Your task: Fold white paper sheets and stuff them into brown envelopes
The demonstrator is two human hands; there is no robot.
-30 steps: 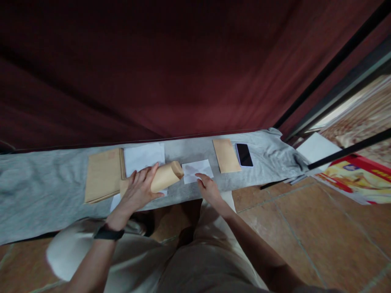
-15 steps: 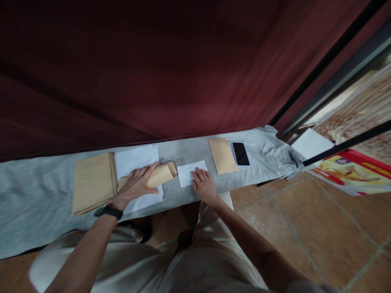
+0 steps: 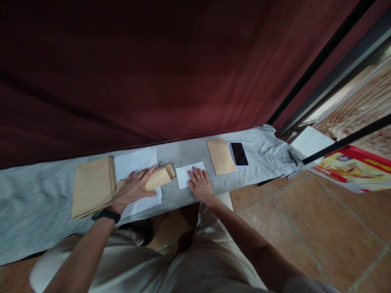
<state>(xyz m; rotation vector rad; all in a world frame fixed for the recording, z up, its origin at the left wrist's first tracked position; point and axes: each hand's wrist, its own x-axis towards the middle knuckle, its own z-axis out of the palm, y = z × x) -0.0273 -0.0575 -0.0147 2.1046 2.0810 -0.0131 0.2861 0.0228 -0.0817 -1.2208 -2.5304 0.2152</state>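
Observation:
My left hand point(image 3: 134, 188) is wrapped round a brown envelope point(image 3: 159, 177) bowed open into a tube, resting on white sheets point(image 3: 134, 163). My right hand point(image 3: 200, 184) lies flat, fingers stretched out, on the near edge of a small folded white paper point(image 3: 186, 175) on the grey cloth point(image 3: 36, 195). A black band sits on my left wrist.
A stack of brown envelopes point(image 3: 91, 185) lies left of the white sheets. Further right lie one brown envelope point(image 3: 220, 156) and a dark phone point(image 3: 239, 154). A dark red curtain hangs behind. A white sheet point(image 3: 310, 140) and a colourful poster point(image 3: 357, 167) lie on the tiled floor at right.
My right hand slid onto the white paper and flattened on it. My left hand lowered the bowed envelope a little; the view shifted slightly.

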